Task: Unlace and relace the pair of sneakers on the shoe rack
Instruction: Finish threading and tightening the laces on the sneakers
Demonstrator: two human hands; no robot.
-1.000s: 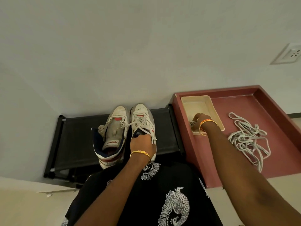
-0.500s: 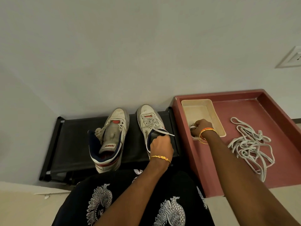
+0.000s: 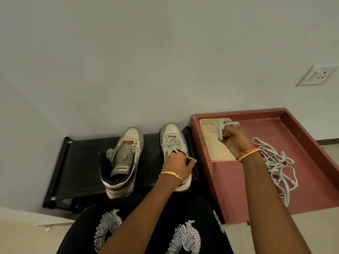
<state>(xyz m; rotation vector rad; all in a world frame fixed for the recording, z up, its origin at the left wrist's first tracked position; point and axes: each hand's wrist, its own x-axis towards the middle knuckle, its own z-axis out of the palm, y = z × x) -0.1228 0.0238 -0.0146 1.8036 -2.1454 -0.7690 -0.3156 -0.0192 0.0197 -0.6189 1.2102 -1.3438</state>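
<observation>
the black shoe rack (image 3: 77, 162) stands against the wall at far left. on it, the left sneaker (image 3: 122, 162) sits with its tongue pulled up and collar gaping; no lace is visible across its eyelets. just beside it, the right sneaker (image 3: 174, 149) keeps some lacing near the toe. the left hand (image 3: 178, 166) curls round that shoe's collar, a white lace end (image 3: 190, 158) poking out by its knuckles. further right, in the red tray (image 3: 311, 143), the right hand (image 3: 235, 142) grips a bunched lace (image 3: 221, 129) above the beige dish (image 3: 211, 145). a loose tangle of laces (image 3: 275, 165) lies by that wrist.

judging the step as fetching a lace for relacing: find one tip before lifting, let the bundle fall open, and keep it clear of the tangle so nothing snags. the left hand would do well to hold the shoe steady.

the left fingertips are hidden behind the hand, so whether they pinch the lace end or only the collar cannot be told. the right shoe's upper eyelets are covered. how many laces the bundle holds is unclear.
</observation>
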